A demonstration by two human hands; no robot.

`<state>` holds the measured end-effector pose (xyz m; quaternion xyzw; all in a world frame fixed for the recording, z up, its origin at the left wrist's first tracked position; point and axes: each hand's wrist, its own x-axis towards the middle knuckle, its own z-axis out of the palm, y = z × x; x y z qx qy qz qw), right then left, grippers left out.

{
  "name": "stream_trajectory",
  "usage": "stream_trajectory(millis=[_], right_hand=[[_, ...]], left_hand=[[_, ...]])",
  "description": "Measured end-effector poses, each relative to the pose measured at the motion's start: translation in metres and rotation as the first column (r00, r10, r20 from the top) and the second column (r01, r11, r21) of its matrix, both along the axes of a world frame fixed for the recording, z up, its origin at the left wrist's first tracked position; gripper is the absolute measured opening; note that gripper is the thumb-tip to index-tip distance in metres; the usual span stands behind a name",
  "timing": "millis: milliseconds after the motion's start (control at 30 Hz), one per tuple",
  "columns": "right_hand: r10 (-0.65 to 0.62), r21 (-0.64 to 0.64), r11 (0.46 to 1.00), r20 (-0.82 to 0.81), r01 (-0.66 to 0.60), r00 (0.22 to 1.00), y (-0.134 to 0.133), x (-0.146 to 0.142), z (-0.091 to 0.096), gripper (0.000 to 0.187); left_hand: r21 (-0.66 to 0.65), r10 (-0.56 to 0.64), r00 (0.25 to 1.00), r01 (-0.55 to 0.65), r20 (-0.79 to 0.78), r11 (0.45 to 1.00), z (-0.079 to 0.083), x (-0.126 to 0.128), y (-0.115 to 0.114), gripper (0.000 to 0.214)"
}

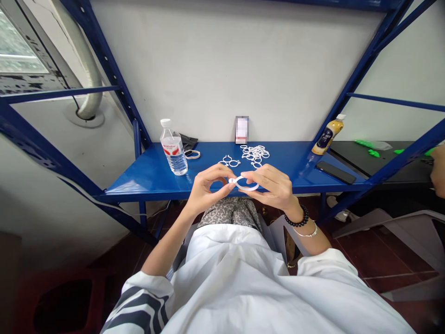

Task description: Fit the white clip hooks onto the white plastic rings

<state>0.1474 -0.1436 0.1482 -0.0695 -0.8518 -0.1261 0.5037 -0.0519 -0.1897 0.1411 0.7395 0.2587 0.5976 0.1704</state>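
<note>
Between my two hands, just above the front edge of the blue table (pixel 139 181), is a white plastic ring (pixel 248 189) with a small tab on its left side. My left hand (pixel 211 185) pinches the tab between thumb and forefinger. With fingers bent, my right hand (pixel 273 185) grips the ring's right side. Beyond my hands lies a loose pile of similar white rings (pixel 256 153). A few more white rings (pixel 231 161) lie separately to the left of that pile.
A water bottle (pixel 174 150) stands at the left, near a black pouch (pixel 189 140) and a pale band (pixel 193 154). A phone (pixel 242 130) leans on the back wall. At the right are a yellow drink bottle (pixel 327 135) and a dark phone (pixel 335 172). Another person's hand (pixel 438 170) shows far right.
</note>
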Motion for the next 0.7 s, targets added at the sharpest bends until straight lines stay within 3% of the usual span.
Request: stream_trajectory(millis=[233, 367, 500, 600, 700], right_hand=[[0.026, -0.102, 0.994, -0.01, -0.027, 1.0, 0.005, -0.003, -0.002, 0.042], [0.01, -0.187, 0.982, -0.015, -0.012, 1.0, 0.013, -0.006, -0.005, 0.038], [-0.017, -0.224, 0.974, -0.011, 0.014, 1.0, 0.018, -0.009, -0.007, 0.034], [0.002, -0.239, 0.971, -0.027, -0.009, 1.0, 0.021, -0.009, -0.007, 0.033], [0.031, -0.248, 0.968, -0.046, -0.042, 0.998, 0.022, -0.009, -0.006, 0.033]], left_hand=[[-0.072, 0.027, 1.0, -0.027, 0.004, 0.997, -0.002, -0.001, 0.002, 0.014], [-0.085, 0.128, 0.992, -0.129, -0.023, 0.988, -0.005, -0.002, 0.007, 0.017], [0.064, 0.249, 0.961, -0.243, -0.121, 0.968, -0.004, -0.003, 0.008, 0.013], [0.218, 0.368, 0.912, -0.327, -0.182, 0.919, -0.003, -0.004, 0.007, 0.012], [0.284, 0.434, 0.88, -0.373, -0.192, 0.883, -0.003, -0.004, 0.007, 0.01]])
